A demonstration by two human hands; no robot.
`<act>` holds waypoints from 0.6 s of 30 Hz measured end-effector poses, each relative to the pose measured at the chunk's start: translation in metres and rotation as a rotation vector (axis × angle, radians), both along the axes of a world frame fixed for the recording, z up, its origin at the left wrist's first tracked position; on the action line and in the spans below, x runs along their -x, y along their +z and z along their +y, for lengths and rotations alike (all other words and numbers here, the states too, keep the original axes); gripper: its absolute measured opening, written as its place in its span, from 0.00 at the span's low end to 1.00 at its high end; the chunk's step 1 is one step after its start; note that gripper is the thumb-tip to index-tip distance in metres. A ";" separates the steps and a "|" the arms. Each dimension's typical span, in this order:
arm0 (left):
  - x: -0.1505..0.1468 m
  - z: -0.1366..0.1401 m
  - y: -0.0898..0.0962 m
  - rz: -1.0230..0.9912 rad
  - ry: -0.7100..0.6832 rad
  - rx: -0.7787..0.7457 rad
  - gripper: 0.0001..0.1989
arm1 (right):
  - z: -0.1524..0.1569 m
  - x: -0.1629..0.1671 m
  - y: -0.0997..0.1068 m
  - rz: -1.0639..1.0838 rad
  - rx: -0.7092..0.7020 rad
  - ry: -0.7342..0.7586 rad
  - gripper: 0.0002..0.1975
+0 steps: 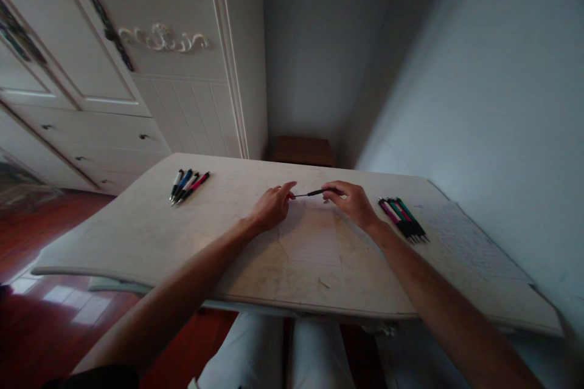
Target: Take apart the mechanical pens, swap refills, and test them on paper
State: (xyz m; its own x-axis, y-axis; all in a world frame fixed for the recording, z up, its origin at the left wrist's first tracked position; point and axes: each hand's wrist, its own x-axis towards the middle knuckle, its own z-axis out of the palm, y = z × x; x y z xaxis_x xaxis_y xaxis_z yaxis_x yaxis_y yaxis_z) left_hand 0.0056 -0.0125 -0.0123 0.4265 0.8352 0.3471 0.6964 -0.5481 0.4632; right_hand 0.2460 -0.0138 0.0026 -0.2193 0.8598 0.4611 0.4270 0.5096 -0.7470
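Over the middle of the table, my right hand [349, 202] is closed around a dark pen barrel [316, 192] held almost level. A thin dark rod, which looks like a pen refill [300, 196], sticks out of the barrel's left end. My left hand [270, 208] pinches the far end of this refill between thumb and fingers, its index finger raised. Below both hands lies a sheet of lined paper [312, 240]. Off to the left several pens [188, 186] rest in a loose group. More pens [402, 219] lie side by side right of my right hand.
The white table [150, 231] has stained patches and a curved front edge. A written sheet [472, 240] lies at its right, along the wall. A small scrap [323, 283] sits near the front edge. Behind stand a white wardrobe [182, 103] and a brown box-like piece [303, 150].
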 end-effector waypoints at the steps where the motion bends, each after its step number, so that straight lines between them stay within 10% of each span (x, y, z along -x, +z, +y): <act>1: 0.000 0.000 0.000 0.001 -0.005 0.005 0.28 | 0.000 0.001 -0.001 -0.005 0.005 0.001 0.10; 18: -0.002 -0.005 -0.005 0.059 -0.116 -0.026 0.27 | -0.011 0.025 -0.015 0.206 0.158 0.073 0.15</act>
